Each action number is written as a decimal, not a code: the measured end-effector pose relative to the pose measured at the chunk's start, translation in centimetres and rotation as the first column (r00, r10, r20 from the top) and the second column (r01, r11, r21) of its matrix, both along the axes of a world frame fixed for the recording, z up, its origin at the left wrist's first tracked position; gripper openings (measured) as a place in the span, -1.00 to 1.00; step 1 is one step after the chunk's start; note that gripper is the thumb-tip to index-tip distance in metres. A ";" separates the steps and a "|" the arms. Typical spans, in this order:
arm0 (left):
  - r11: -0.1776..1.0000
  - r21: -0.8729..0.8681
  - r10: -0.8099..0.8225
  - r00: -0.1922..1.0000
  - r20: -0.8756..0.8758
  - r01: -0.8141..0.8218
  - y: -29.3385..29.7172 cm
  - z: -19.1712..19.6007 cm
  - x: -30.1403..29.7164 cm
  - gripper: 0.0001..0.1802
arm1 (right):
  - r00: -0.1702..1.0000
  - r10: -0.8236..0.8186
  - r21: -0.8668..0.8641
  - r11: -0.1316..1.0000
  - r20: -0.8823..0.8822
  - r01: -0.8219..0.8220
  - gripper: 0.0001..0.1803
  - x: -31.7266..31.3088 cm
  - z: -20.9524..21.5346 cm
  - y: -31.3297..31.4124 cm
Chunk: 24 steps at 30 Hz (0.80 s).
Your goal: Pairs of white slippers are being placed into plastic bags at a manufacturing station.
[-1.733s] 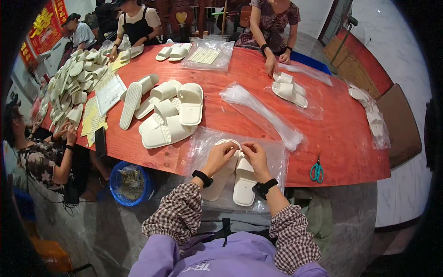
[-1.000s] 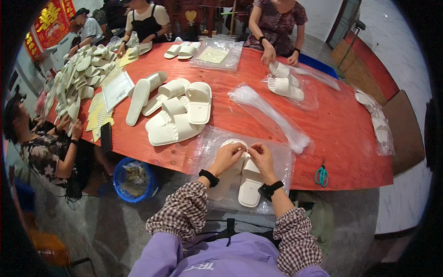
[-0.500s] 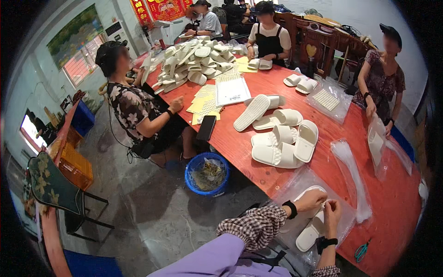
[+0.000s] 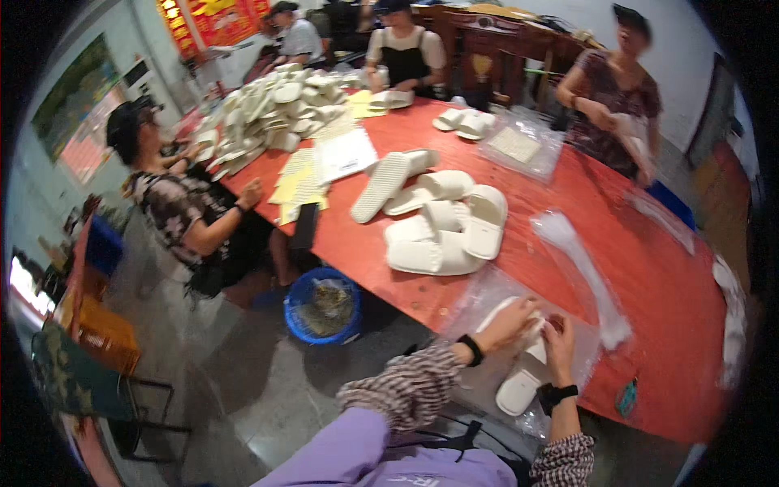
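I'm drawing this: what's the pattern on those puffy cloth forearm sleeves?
Brown and white checks; the sleeves show best in the head view.

A small workshop is indicated by heaped slippers (image 4: pixel 280 109), beyond and left of the hands (image 4: pixel 511 322), on a red table (image 4: pixel 665 325). Co-workers (image 4: pixel 406 61) are seen around it; plastic bags (image 4: pixel 580 268) are bundled nearer the hands.

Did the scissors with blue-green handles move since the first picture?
No. The view turned, but the scissors still lie by the red table's near edge, right of the right hand.
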<state>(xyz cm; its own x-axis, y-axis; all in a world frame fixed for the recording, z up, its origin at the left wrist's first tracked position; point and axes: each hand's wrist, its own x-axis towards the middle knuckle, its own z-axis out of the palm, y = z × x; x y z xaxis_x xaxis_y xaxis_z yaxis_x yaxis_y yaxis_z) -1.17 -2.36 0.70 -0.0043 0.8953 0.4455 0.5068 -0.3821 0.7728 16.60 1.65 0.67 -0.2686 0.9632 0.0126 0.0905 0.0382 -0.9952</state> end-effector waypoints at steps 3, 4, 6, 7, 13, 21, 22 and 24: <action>0.999 0.040 -0.033 0.999 -0.024 0.034 -3.6 4.2 -0.2 -0.69 | 0.992 -0.125 0.076 0.990 0.024 0.123 -0.66 3.1 1.6 -0.8; 1.000 0.022 -0.019 0.994 -0.104 0.021 -5.4 4.4 -0.7 -0.74 | 0.980 -0.103 0.198 0.978 0.168 0.069 -0.66 3.9 3.2 -1.2; 0.997 -0.080 -0.002 0.990 -0.144 -0.010 -8.9 5.3 -0.6 -0.78 | 0.911 -0.064 0.338 0.937 0.408 -0.086 -0.65 6.3 4.2 -1.7; 0.988 -0.155 -0.030 0.989 -0.145 0.008 -10.0 4.5 -0.1 -0.72 | 0.900 -0.099 0.329 0.943 0.425 -0.052 -0.65 7.8 3.3 -1.8; 1.000 -0.002 -0.010 0.848 -0.530 0.010 -9.6 1.9 2.9 -0.53 | 0.782 -0.151 0.433 0.886 0.604 -0.164 -0.52 9.0 -1.9 -3.5; 0.987 -0.134 -0.005 0.823 -0.568 -0.086 -7.7 1.7 3.0 -0.57 | 0.766 -0.197 0.479 0.863 0.612 -0.161 -0.46 8.5 -1.7 -4.5; 0.986 -0.123 0.019 0.822 -0.570 -0.108 -8.4 3.2 2.4 -0.62 | 0.772 -0.200 0.477 0.866 0.603 -0.149 -0.46 8.7 -1.7 -4.5; 0.988 -0.119 0.026 0.873 -0.487 -0.096 -8.2 6.6 -0.3 -0.71 | 0.764 -0.210 0.476 0.868 0.610 -0.142 -0.47 8.9 -1.6 -4.6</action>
